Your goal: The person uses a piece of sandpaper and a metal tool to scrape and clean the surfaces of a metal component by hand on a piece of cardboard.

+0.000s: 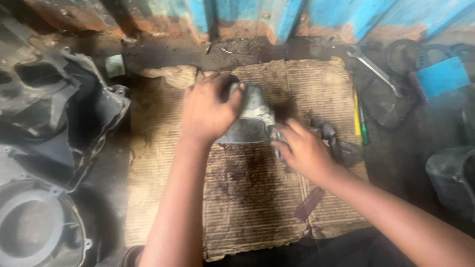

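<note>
A person's left hand clamps over a grey metal housing on stained cardboard. The right hand pinches its lower edge. A wrench lies well apart.

Grey metal housing is gripped on brown ribbed cardboard, which is blotched with dark oil stains. Blue painted boards, rust-orange at the base, are seen far. A silver wrench and a blue block are seen far right. A yellow and green screwdriver is seen right. Dark grey casings are seen left.
</note>
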